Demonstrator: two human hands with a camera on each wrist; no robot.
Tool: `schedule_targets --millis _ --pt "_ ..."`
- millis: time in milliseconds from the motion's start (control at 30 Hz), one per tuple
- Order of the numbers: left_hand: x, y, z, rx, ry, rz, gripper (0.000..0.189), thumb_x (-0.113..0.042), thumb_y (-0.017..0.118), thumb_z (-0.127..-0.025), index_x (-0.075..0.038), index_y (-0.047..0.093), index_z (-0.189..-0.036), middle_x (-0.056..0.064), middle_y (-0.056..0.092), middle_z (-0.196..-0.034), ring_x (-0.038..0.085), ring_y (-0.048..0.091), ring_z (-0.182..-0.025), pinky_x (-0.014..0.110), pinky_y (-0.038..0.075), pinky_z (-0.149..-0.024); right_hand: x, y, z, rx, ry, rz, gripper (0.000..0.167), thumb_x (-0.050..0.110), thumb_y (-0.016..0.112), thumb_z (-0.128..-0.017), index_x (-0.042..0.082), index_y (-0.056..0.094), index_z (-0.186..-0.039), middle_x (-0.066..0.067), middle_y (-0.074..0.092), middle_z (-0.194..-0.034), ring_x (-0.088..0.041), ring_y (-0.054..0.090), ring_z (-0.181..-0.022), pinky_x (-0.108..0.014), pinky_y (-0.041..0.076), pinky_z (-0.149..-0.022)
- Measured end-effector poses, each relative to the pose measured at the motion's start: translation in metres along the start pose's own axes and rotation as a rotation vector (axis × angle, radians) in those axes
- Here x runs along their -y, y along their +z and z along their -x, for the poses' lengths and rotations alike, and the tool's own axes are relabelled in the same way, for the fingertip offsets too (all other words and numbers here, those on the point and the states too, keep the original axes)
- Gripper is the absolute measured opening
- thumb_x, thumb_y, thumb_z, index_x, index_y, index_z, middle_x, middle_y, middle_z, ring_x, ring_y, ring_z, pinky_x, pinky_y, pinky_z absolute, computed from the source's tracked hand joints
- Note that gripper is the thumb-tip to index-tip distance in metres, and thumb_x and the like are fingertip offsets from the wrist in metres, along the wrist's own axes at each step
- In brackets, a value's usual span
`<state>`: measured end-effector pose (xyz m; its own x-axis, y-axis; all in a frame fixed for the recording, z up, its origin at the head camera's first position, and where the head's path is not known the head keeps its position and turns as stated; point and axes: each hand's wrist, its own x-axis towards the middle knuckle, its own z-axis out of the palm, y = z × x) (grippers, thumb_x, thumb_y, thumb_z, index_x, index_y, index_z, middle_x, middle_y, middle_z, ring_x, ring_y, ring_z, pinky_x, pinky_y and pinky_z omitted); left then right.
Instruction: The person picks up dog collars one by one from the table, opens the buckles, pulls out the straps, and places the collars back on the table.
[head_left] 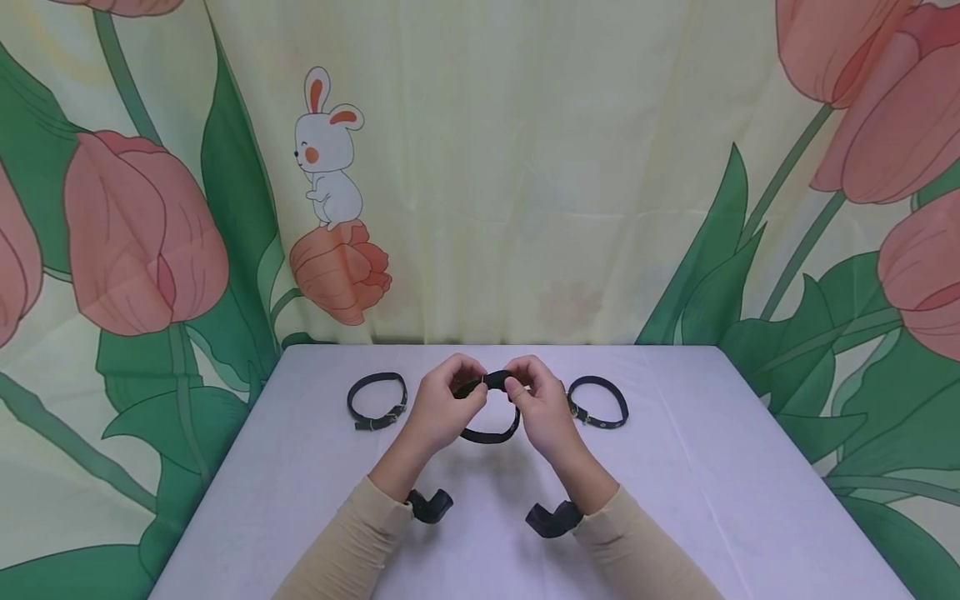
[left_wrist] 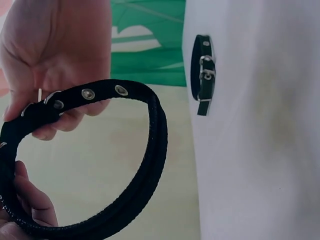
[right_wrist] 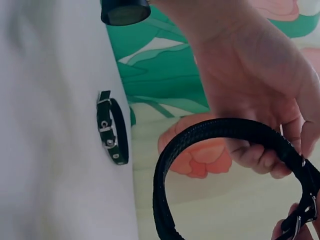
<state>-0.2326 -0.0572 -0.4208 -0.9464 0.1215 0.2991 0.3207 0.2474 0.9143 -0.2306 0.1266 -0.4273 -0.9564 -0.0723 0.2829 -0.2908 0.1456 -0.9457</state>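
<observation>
Both hands hold a black collar up over the middle of the table, its band hanging in a loop beneath the fingers. My left hand pinches the top of the loop from the left. From the right, my right hand pinches it close by, with thumb and fingers near the metal buckle. Metal eyelets line the band beside that buckle. Fingers partly cover the fastening, and I cannot tell whether the strap end is secured there.
One black buckled collar lies on the white table to the left, another collar to the right. Black wrist cameras sit at both cuffs. Behind the table hangs a tulip-patterned curtain.
</observation>
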Motion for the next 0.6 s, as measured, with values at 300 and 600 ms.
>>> schedule_targets --millis 300,600 --pt "0.0024 -0.0018 -0.0003 0.023 0.046 0.015 0.008 -0.013 0.075 -0.097 -0.014 0.071 -0.105 0.003 0.070 -0.099 0.019 0.064 -0.092 0.029 0.054 -0.081 -0.0020 -0.0052 -0.0034 -0.004 0.020 -0.062 0.013 0.004 0.064 -0.106 0.001 0.064 -0.118 -0.007 0.067 -0.108 -0.018 0.064 -0.102 -0.028 0.051 -0.089" --pt "-0.0023 0.0013 -0.0019 0.008 0.026 0.005 0.027 -0.015 0.093 -0.085 -0.018 0.073 -0.104 0.000 0.072 -0.098 0.019 0.067 -0.093 0.030 0.057 -0.083 -0.0015 -0.0039 -0.0010 0.029 0.012 0.017 0.012 0.008 0.067 -0.105 0.007 0.068 -0.117 -0.013 0.070 -0.106 -0.022 0.064 -0.100 -0.030 0.052 -0.086"
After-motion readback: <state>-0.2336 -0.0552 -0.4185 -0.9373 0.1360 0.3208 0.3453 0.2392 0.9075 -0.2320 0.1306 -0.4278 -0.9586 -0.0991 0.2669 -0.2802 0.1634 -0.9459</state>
